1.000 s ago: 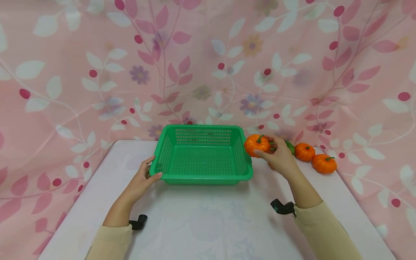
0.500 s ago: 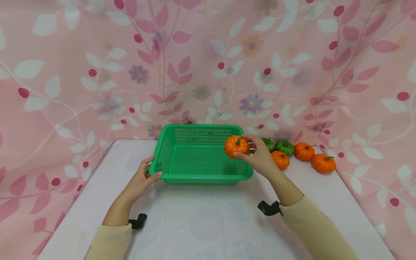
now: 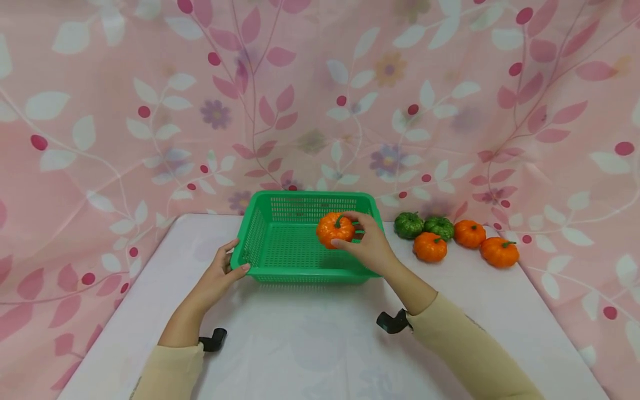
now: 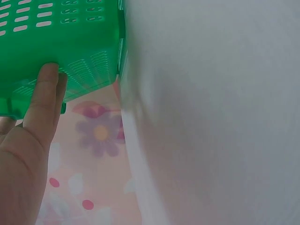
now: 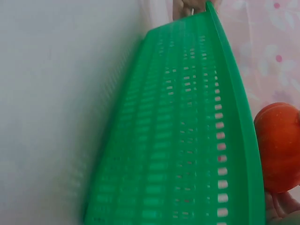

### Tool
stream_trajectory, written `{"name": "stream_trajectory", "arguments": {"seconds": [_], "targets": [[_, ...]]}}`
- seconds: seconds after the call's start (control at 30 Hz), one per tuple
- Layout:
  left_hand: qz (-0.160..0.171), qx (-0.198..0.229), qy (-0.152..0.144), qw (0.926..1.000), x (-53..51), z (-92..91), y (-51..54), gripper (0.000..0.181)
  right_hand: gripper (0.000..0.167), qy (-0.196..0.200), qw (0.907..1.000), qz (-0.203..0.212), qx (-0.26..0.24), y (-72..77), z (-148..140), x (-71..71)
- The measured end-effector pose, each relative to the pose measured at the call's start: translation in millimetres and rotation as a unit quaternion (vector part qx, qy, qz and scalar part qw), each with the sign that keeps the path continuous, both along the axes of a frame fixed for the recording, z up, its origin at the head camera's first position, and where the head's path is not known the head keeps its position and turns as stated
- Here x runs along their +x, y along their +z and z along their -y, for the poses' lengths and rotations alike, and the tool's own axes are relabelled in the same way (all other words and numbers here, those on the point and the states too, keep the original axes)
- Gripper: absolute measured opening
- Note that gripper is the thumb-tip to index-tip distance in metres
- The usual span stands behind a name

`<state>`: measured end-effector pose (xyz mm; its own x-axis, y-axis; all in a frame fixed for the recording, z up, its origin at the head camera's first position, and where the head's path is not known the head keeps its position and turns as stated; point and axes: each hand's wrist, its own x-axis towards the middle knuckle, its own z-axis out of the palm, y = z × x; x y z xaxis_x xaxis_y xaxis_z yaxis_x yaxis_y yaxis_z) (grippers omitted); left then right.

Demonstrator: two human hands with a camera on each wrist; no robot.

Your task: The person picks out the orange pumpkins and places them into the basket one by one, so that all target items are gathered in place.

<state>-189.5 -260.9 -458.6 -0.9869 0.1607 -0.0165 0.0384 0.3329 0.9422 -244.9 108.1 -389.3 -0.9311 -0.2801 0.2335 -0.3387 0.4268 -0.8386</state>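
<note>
A small orange pumpkin [image 3: 332, 230] with a green stem is gripped between the thumb and fingers of my right hand [image 3: 372, 247]. It hangs over the inside of a green plastic basket [image 3: 310, 273], right of its middle. In the right wrist view the pumpkin [image 5: 281, 145] shows above the basket's rim [image 5: 243, 112], with a bit of the hand under it. At the basket's left front corner my left hand [image 3: 216, 278] holds on, its thumb at the rim and its fingers against the outer side wall. No pumpkin is visible inside the basket.
Right of the basket stand two green pumpkins, one [image 3: 409, 225] beside the other [image 3: 439, 228]. Three orange pumpkins sit near them: one [image 3: 430, 247] in front, one [image 3: 469, 233] behind, one [image 3: 499, 252] farthest right. A floral curtain [image 3: 320, 111] backs the white table [image 3: 310, 344].
My right hand has carried the orange pumpkin leftward from the basket's right rim to over its inside. The left hand and the basket have stayed in place.
</note>
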Motion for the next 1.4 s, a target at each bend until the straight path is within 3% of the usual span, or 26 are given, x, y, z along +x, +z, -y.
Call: {"name": "stream_trajectory", "arguments": {"seconds": [0.27, 0.57, 0.97, 1.4], "targets": [[-0.009, 0.016, 0.0, 0.9998, -1.6, -1.2, -1.8, 0.081, 0.067, 0.029, 0.9993, 0.018, -0.013, -5.0, 26, 1.5], [-0.009, 0.025, -0.003, 0.9996, -0.9, -1.1, -3.2, 0.081, 0.066, 0.018, 0.9985, 0.049, -0.015, -11.5, 48, -2.2], [-0.002, 0.033, -0.003, 0.9995, -1.2, -1.1, -2.4, 0.082, 0.065, 0.044, 0.997, 0.064, -0.007, -9.4, 75, -17.4], [-0.002, 0.026, -0.004, 0.9997, -0.7, -0.2, -2.7, 0.081, 0.062, 0.069, 0.9928, 0.091, 0.036, -11.8, 97, -32.2]]}}
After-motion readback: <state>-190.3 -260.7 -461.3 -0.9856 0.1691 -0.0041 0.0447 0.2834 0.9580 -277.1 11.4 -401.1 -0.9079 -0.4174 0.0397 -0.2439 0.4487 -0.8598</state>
